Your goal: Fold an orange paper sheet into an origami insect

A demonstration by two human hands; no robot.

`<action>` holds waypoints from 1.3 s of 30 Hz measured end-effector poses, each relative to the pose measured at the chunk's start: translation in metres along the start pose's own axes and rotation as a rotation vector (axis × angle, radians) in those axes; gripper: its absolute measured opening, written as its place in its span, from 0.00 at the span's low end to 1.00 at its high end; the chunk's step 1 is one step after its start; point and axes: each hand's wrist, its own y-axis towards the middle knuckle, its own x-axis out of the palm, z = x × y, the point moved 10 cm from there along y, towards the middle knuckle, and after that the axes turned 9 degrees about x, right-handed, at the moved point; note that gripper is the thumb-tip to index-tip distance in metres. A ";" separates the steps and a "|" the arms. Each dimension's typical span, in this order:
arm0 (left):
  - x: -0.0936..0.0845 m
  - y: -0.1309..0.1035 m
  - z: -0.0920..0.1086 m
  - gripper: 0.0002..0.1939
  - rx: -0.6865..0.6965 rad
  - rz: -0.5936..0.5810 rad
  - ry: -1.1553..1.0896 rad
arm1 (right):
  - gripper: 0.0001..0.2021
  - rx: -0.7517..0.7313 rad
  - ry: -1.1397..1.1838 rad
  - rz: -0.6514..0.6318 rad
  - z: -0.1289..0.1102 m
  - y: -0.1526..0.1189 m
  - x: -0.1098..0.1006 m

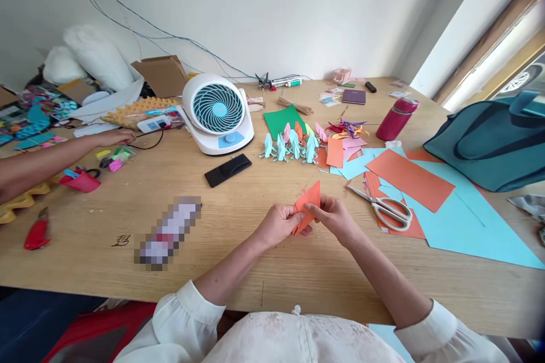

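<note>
A small folded piece of orange paper point(307, 204) is held up between my two hands over the front middle of the table. My left hand point(280, 223) pinches its left lower edge with the thumb in front. On the right side, my right hand point(336, 216) grips the same paper between thumb and fingers. Behind the hands stand several folded paper figures point(294, 144), light blue, pink and orange, beside a green sheet point(279, 121). White-handled scissors point(389, 211) lie to the right on orange and light blue sheets point(477, 227).
A white fan point(219, 110) stands at the back, with a black phone-like object point(228, 170) before it. Another person's arm point(63, 153) reaches in from the left, near a red cup point(80, 180). A red bottle point(395, 119) and teal bag point(494, 136) stand right.
</note>
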 end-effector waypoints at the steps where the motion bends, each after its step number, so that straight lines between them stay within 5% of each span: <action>1: -0.002 0.003 -0.003 0.31 -0.006 0.004 0.003 | 0.20 0.018 0.018 0.015 0.007 0.003 -0.001; 8: -0.015 0.012 -0.021 0.26 -0.068 0.041 -0.058 | 0.19 0.102 0.105 0.208 0.042 0.006 -0.014; 17: -0.008 0.008 -0.029 0.25 -0.085 -0.013 -0.081 | 0.19 0.230 0.130 0.258 0.055 0.008 -0.028; 21: -0.019 0.003 -0.014 0.24 -0.029 -0.108 0.007 | 0.18 0.289 0.275 0.243 0.061 0.006 -0.032; 23: -0.037 0.004 -0.002 0.25 0.039 -0.031 0.114 | 0.18 0.331 0.336 0.159 0.062 0.006 -0.024; 26: -0.058 0.006 0.037 0.12 0.330 0.147 0.395 | 0.20 0.391 0.356 0.017 0.061 0.004 -0.007; 28: -0.049 0.002 0.063 0.08 0.558 0.137 0.557 | 0.20 0.402 0.379 -0.052 0.058 0.003 0.002; 31: -0.021 -0.004 0.077 0.15 0.742 -0.044 0.668 | 0.27 0.414 0.466 -0.112 0.053 0.000 0.010; 35: -0.008 -0.006 0.072 0.21 0.741 -0.205 0.607 | 0.34 0.472 0.513 -0.111 0.057 -0.003 0.010; 39: -0.008 -0.008 0.067 0.23 0.719 -0.213 0.644 | 0.38 0.494 0.543 -0.105 0.060 -0.006 0.011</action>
